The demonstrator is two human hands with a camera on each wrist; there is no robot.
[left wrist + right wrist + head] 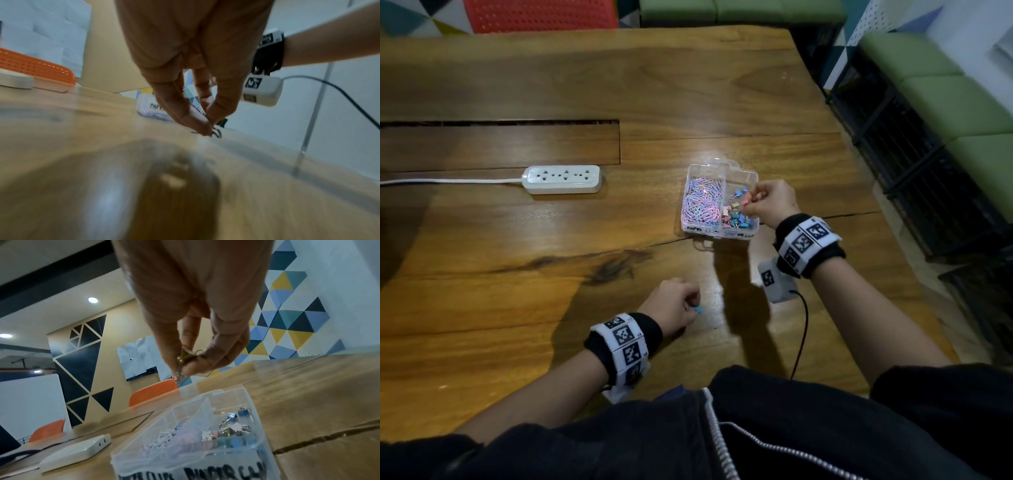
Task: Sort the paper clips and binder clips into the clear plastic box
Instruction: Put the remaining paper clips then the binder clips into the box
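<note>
Sitting on the table [551, 274] right of centre, the box [690, 178] runs its long axis near to far, with paper clips [702, 202] in the left compartment and binder clips [734, 214] in the right. The right hand [774, 202] hangs over the right compartment, pinching a pink clip [744, 202] by its wire handles, body pointing down. Nearer, the left hand [674, 306] pinches a blue clip [698, 310] down at the tabletop; its direction is too blurred to tell. A power strip [561, 179] lies left of the box.

left hand [677, 302]: fingers pinched, low | right hand [774, 202]: fingers pinched, raised
</note>
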